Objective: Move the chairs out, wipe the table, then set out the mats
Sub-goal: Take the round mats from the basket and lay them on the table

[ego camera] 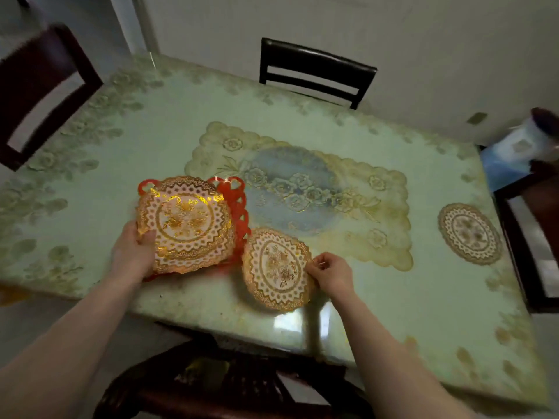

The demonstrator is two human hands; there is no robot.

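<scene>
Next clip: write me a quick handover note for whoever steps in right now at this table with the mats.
Left hand grips the stack of mats, red ones underneath.
Right hand pinches the edge of one round mat at the near table edge.
Done: large rectangular mat in the centre, round mat at right.
Left: release this mat, set out the rest.

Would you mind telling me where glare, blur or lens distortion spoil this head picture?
Head view: a bright window reflection glares off the table near its front edge; gold print on the stack of mats in the left hand flares; the chair at far left and the container at far right are smeared; the wide lens bends the table's edges; the light is dim and greenish.
</scene>
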